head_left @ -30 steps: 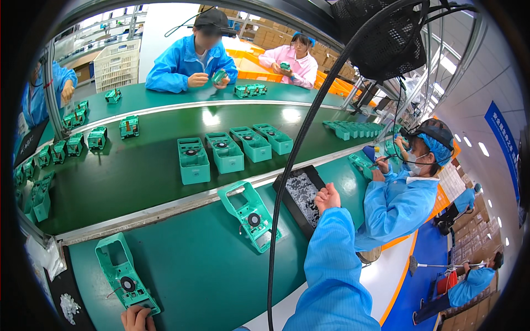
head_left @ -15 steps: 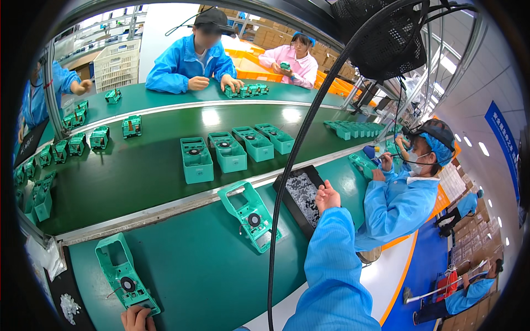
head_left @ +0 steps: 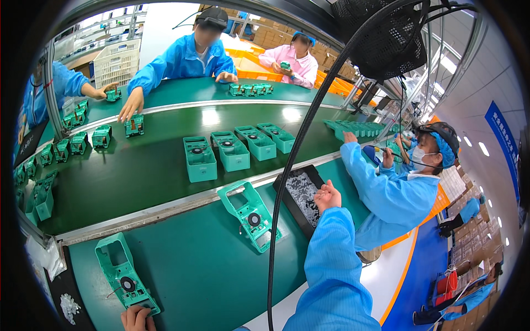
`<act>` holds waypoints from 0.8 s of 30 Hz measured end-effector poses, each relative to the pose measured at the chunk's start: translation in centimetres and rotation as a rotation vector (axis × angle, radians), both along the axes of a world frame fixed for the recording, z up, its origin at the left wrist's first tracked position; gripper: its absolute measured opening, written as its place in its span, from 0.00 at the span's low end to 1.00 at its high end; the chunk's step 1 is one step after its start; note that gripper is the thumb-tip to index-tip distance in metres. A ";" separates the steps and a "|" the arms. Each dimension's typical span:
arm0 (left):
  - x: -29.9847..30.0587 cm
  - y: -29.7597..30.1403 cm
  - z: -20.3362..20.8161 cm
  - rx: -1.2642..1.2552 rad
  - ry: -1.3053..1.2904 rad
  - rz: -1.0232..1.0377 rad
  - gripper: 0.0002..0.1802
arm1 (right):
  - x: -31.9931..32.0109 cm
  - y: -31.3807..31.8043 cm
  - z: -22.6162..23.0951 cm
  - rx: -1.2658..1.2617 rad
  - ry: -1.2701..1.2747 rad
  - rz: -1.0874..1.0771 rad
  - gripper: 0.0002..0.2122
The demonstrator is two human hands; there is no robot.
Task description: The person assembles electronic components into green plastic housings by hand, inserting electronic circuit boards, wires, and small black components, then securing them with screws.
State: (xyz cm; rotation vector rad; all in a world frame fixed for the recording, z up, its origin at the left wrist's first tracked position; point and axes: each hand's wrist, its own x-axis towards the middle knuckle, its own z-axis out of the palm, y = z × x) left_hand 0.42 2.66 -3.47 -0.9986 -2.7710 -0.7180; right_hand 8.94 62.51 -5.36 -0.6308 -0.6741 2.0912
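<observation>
The green plastic housing (head_left: 122, 271) lies on the bench (head_left: 199, 270) at your lower left, your left hand's (head_left: 137, 319) bent fingers at its near end, grip hidden. It looks light, stiff; hold the side walls, sparing the fan's (head_left: 128, 284) thin wire. Your right hand (head_left: 328, 197) half-curls by the black parts tray (head_left: 317, 175), contents unclear.
</observation>
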 end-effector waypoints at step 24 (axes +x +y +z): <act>0.1 -0.9 -0.7 0.368 0.042 -0.121 0.13 | 2.4 -17.1 16.4 0.328 0.022 0.467 0.16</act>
